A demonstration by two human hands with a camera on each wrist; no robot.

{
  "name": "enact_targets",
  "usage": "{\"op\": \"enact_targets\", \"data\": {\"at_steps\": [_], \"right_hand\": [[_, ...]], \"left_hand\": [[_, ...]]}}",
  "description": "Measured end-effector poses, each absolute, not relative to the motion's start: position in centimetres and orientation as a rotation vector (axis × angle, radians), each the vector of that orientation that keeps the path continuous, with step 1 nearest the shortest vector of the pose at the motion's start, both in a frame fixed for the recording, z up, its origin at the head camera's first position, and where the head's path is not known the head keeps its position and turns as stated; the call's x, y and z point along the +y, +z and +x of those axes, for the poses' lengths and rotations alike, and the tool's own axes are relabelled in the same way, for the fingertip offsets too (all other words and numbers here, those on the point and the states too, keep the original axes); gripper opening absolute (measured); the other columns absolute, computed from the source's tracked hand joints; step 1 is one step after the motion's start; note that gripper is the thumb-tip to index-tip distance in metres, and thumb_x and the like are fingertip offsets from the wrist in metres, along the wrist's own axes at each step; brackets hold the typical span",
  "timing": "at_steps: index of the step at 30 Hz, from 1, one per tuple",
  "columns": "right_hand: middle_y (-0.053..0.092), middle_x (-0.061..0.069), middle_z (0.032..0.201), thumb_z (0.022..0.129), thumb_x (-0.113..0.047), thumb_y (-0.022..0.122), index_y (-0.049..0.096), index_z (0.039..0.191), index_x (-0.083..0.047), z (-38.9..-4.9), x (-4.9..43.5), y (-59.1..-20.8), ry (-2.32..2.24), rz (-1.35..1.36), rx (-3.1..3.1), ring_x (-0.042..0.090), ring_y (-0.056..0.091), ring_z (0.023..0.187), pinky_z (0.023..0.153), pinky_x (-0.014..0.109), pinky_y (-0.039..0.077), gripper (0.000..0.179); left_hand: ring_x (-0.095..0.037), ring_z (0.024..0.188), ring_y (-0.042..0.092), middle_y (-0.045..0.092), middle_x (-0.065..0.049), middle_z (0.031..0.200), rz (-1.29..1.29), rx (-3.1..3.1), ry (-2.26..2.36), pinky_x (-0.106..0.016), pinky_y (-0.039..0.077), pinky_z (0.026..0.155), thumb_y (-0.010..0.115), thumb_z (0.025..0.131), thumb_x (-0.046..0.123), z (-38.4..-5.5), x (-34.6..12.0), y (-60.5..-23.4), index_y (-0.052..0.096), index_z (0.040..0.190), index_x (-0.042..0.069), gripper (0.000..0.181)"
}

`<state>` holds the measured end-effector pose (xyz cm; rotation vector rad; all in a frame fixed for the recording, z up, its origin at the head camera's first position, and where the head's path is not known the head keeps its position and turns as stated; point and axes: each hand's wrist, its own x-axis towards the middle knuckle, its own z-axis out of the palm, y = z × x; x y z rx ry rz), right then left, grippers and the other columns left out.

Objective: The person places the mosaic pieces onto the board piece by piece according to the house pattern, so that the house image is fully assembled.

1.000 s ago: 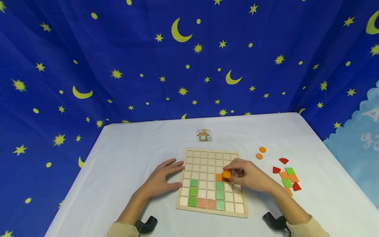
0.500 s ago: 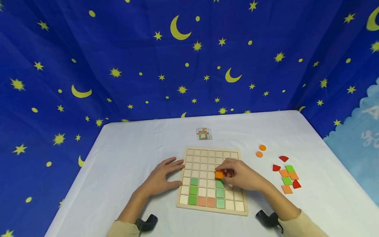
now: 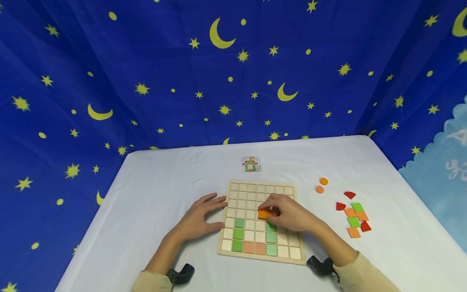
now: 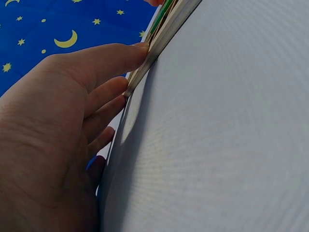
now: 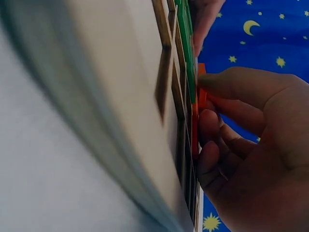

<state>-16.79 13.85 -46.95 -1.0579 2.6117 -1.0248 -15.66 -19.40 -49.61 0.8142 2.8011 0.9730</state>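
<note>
A wooden grid board (image 3: pixel 249 237) lies on the white table with green and pink square tiles set in its near rows. My right hand (image 3: pixel 291 214) pinches an orange square tile (image 3: pixel 264 214) between thumb and fingers, low over a middle row. In the right wrist view, the orange tile (image 5: pixel 202 89) is partly hidden by my thumb, and a red tile (image 5: pixel 195 128) sits in the board below my fingers. My left hand (image 3: pixel 198 219) rests against the board's left edge, fingers spread. Its thumb touches the board's side (image 4: pixel 161 41) in the left wrist view.
A small pattern card (image 3: pixel 251 164) lies behind the board. To the right are two orange discs (image 3: pixel 323 181), several red quarter-round pieces (image 3: pixel 349 195), and green and orange square tiles (image 3: pixel 354 232). A black wrist device (image 3: pixel 181 274) sits under each forearm.
My right hand has moved left across the board with the orange tile, from about the fifth or sixth column to about the fourth. My left hand has stayed at the board's edge.
</note>
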Motion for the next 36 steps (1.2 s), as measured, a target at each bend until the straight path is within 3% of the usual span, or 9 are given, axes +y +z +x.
{"op": "enact_targets", "data": {"at_steps": [36], "right_hand": [[0.059, -0.011, 0.1, 0.083, -0.016, 0.072, 0.07, 0.109, -0.022, -16.55, 13.14, -47.03, -0.94, -1.0, 2.671, 0.011, 0.05, 0.077, 0.066, 0.027, 0.042, 0.027]], "left_hand": [[-0.013, 0.14, 0.023, 0.041, 0.019, 0.145, 0.788, 2.793, 0.98, -0.053, 0.026, 0.107, 0.073, 0.081, 0.05, -15.48, -19.34, -49.38, 0.056, 0.137, 0.028, 0.063]]}}
